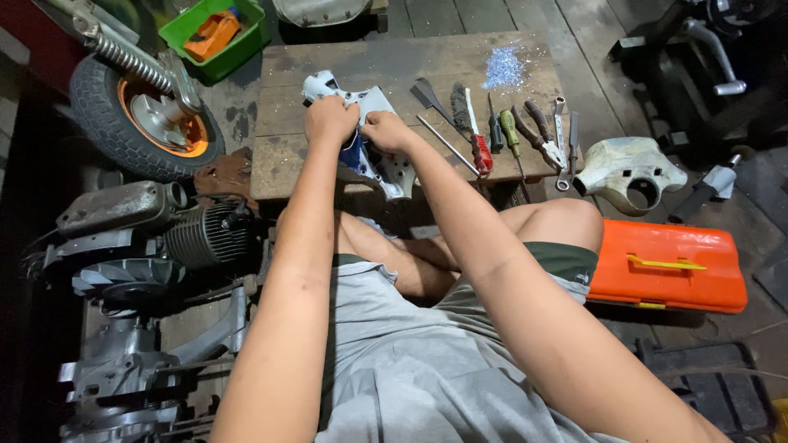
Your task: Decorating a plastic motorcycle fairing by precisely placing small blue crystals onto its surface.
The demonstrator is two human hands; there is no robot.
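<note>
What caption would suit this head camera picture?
Both hands, left hand and right hand, grip a pale plastic cover on a wooden bench beside hand tools.

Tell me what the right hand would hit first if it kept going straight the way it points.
The right hand points up-left, already on the pale plastic cover; past that, probably the left hand, then bare wooden table.

Hidden: your left hand [330, 120] and right hand [386, 131] covered the middle of the pale plastic cover [373, 135]. Cut off: engine block [123, 385] at bottom edge, green bin [215, 37] at top. Bin contents indistinct.
</note>
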